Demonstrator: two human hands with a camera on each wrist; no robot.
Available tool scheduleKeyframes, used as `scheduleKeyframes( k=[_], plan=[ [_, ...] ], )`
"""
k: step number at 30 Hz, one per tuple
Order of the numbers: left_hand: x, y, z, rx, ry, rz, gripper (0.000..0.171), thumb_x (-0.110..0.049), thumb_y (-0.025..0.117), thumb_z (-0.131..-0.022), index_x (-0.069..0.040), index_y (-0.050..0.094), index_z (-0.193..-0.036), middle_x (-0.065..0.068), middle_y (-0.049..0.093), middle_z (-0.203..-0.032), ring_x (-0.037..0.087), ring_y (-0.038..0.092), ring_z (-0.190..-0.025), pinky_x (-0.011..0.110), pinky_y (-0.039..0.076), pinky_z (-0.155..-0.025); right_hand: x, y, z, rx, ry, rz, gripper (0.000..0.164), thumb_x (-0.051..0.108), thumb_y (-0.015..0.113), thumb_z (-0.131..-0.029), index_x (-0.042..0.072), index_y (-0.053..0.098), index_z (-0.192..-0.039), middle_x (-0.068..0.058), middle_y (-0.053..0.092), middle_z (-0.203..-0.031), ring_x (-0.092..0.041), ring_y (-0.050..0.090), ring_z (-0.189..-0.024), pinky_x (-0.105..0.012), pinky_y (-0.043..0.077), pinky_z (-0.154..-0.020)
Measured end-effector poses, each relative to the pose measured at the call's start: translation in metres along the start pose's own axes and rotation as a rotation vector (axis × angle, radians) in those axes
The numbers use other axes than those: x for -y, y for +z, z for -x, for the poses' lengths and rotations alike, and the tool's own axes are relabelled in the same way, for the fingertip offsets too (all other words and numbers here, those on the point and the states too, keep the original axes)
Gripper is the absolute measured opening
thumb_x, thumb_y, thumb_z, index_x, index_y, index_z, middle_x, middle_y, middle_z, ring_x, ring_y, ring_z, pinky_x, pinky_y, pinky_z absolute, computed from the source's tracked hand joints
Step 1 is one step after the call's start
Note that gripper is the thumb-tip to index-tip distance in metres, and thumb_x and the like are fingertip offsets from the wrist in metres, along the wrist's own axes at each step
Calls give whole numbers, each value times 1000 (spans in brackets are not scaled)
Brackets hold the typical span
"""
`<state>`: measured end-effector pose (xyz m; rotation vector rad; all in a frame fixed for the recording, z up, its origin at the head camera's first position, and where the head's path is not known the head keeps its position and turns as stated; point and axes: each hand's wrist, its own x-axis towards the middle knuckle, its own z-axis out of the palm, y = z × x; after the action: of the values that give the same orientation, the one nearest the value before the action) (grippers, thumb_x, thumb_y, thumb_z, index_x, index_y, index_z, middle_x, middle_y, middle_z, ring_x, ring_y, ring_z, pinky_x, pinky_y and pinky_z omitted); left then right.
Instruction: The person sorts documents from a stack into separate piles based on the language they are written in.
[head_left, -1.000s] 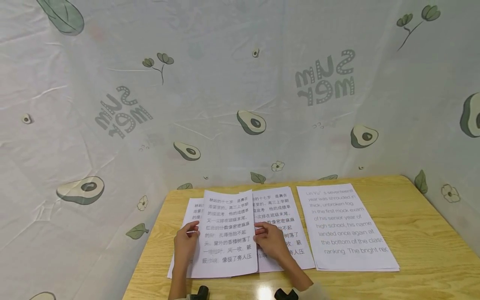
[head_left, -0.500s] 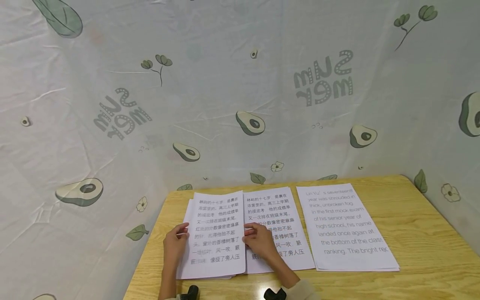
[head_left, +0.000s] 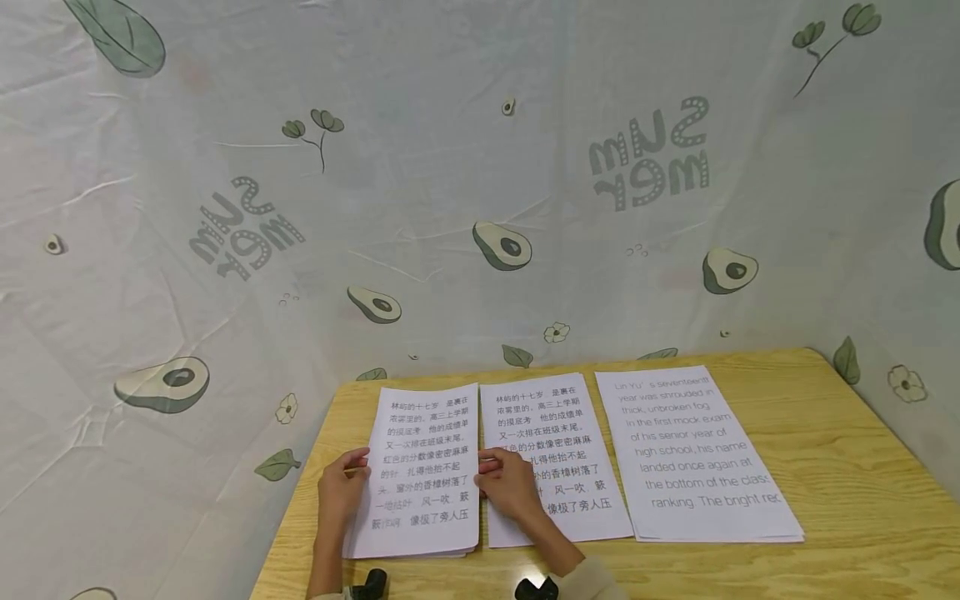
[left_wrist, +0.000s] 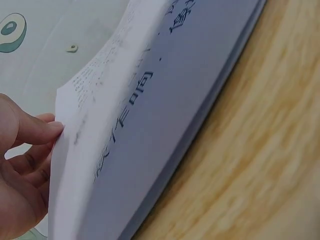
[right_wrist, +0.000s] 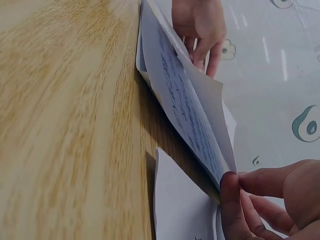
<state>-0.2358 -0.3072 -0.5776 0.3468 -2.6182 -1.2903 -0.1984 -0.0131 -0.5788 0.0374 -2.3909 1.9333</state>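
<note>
A white sheet of paper point(head_left: 426, 467) printed with Chinese characters lies over a small stack at the left of the table. My left hand point(head_left: 342, 492) pinches its left edge between thumb and fingers; in the left wrist view the sheet point(left_wrist: 115, 130) bows upward from that grip. On the opposite edge, my right hand point(head_left: 512, 485) pinches the paper, its thumb and fingertips meeting at the rim in the right wrist view. Beneath my right hand is the middle stack of Chinese-printed paper point(head_left: 534, 408), partly covered by the hand.
A third stack of paper point(head_left: 693, 458), printed in English, lies to the right. All of it rests on a wood-grain table point(head_left: 847, 467). Behind and at the sides hangs a pale cloth point(head_left: 420, 192) with avocado prints.
Both hands have carried the sheet leftward, off the middle stack and over the left stack, which it now largely covers. The middle and right stacks have stayed in place.
</note>
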Motion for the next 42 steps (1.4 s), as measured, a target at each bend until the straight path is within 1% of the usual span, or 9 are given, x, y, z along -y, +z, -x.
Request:
scheduleKeyframes(
  k=[10,17,21,24,28,31,35,38,42],
  plan=[
    [4,-1,-3,12,-16,0,35,5,62,-100,2,71,-133,23,72,-119,34,69,-103,34,54,-85,4,8,1,-11,2,39,37,-6,78,-83,-7,75,-120,-13,77,-93,-14,74,-77,-22,60,-62],
    [5,-2,-4,0,-16,-2,33,4,64,-100,2,72,-132,24,73,-118,34,70,-102,26,53,-81,4,10,2,-6,0,54,35,-5,78,-84,-8,75,-119,-12,76,-93,-12,72,-77,-21,60,-62],
    [4,-4,-3,-7,3,-22,32,-1,67,-100,2,72,-132,22,74,-117,36,72,-104,27,55,-81,6,9,2,-10,-33,122,34,-1,81,-85,-6,76,-117,-10,75,-94,-10,71,-79,-19,58,-66],
    [3,-6,-2,-26,26,-49,33,-7,70,-100,3,72,-131,21,76,-115,37,74,-105,26,56,-78,7,6,4,-27,-79,171,32,3,84,-84,-5,78,-115,-7,75,-93,-9,69,-80,-19,56,-70],
    [-5,-7,2,-39,58,-57,34,-12,72,-99,3,72,-131,21,76,-113,38,75,-103,23,54,-75,8,-4,6,-44,-117,167,32,6,85,-83,-4,79,-113,-8,76,-92,-10,69,-79,-20,56,-72],
    [-15,0,7,-33,76,-43,34,-12,73,-99,1,73,-131,20,77,-112,34,75,-100,21,53,-74,6,-16,7,-32,-100,145,32,6,84,-85,-4,79,-115,-10,77,-94,-11,70,-80,-20,56,-71],
    [-29,14,13,-15,112,-31,34,-12,74,-99,-1,74,-131,16,78,-110,27,75,-95,20,53,-72,4,-33,9,-14,-58,128,34,7,83,-88,-3,77,-119,-10,77,-96,-15,72,-82,-20,57,-67],
    [-38,27,19,7,137,-14,34,-12,75,-98,-1,74,-131,14,78,-109,22,73,-93,20,54,-70,2,-47,9,-30,-41,143,33,9,83,-89,-2,78,-120,-7,77,-96,-14,72,-81,-20,57,-68],
    [-50,45,27,38,158,14,35,-14,76,-98,-2,74,-131,11,77,-108,18,71,-89,21,54,-70,0,-67,10,-62,-17,166,33,10,83,-90,-1,77,-121,-6,76,-95,-12,71,-78,-21,57,-66]
  ],
)
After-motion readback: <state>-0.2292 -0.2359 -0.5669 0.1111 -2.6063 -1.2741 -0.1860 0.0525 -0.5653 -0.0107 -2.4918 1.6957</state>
